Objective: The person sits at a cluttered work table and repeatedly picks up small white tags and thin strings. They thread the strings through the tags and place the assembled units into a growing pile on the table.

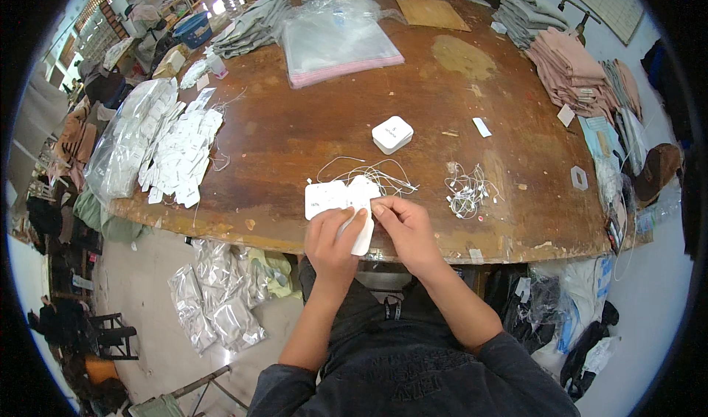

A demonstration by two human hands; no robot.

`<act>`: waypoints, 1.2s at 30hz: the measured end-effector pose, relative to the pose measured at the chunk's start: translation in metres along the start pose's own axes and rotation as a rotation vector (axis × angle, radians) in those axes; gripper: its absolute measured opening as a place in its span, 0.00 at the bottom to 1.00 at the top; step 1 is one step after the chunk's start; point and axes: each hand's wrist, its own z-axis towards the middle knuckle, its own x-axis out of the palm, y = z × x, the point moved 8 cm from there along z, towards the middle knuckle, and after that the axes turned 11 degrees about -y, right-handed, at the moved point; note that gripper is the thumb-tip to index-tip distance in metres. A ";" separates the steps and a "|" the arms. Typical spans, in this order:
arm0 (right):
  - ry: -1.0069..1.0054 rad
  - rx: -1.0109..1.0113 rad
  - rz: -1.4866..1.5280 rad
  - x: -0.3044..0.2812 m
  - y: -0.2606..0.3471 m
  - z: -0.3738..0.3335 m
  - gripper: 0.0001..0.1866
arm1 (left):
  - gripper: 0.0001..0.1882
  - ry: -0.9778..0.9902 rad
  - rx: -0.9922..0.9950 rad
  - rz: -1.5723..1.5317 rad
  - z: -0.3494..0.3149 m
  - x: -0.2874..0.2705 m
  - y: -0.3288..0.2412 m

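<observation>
Many small white paper tags (181, 155) lie heaped at the left of the brown wooden desk (295, 122) I am viewing from above, well apart from either hand. Rightward, near the front edge, a white card with rounded corners (317, 194) sits just beyond the left hand (332, 234), which is the nearer of the two to it. Beside it, a long white rounded card (359, 244) is held between both hands, its long axis running mostly from the body toward the far side, the top leaning slightly right. I judge that this card's right edge is what matters most, since the right hand works there, close to the loose loops of thin white string (387, 175) just beyond. My left grip is closed, fingers and thumb pressing the long card from its left. From the other side, the right hand (408, 229) has its thumb and forefinger brought together, pinching at that right edge; whether a string end is caught in this grip too, I cannot tell. Above the right hand stands a neat stack of white rounded-square cards (392, 134), apart from it. Further right, near but not touching, lies a tangled clump of white strings with small tips (469, 190).
</observation>
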 end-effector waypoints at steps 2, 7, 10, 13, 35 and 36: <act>-0.011 0.132 0.131 -0.002 -0.016 -0.003 0.07 | 0.16 0.035 0.109 0.102 0.000 0.000 -0.006; -0.061 -0.254 -0.278 -0.026 0.017 0.025 0.11 | 0.08 0.095 0.058 -0.079 -0.006 0.007 -0.019; -0.459 -0.445 -0.632 -0.093 0.064 0.053 0.13 | 0.12 0.124 -0.521 -0.216 -0.011 0.022 0.025; -0.428 -0.640 -0.991 -0.114 0.080 0.055 0.12 | 0.13 0.068 -0.875 -0.375 -0.011 0.032 0.065; -0.157 -0.373 -0.448 -0.086 0.092 0.046 0.09 | 0.18 0.305 -1.011 -1.061 -0.021 0.058 0.017; -0.056 -0.386 -0.484 -0.069 0.090 0.040 0.09 | 0.18 0.369 -0.999 -1.093 -0.023 0.064 0.010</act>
